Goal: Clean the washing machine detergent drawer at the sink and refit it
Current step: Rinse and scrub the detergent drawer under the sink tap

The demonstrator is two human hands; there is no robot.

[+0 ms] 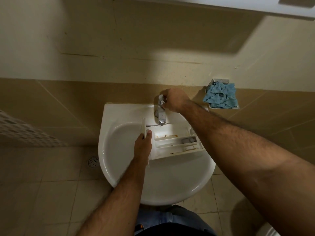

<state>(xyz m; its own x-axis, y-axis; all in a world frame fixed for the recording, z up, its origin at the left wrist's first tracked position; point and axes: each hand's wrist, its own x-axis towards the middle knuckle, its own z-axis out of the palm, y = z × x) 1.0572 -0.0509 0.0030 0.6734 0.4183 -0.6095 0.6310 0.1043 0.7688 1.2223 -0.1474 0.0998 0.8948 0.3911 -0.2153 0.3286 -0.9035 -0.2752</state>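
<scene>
A white detergent drawer (173, 142) lies across the bowl of the white sink (119, 159), its compartments facing up and marked with brown stains. My left hand (142, 147) grips the drawer's front panel at its left end. The drawer's far side sits under the spout of the chrome tap (160, 113). My right hand (173, 100) is closed around the tap's handle at the back of the sink. I cannot tell whether water is running.
A crumpled blue cloth (220, 96) rests on a small metal wall shelf to the right of the sink. A floor drain (93, 161) sits in the tiled floor at the left. A white cabinet hangs overhead at top right.
</scene>
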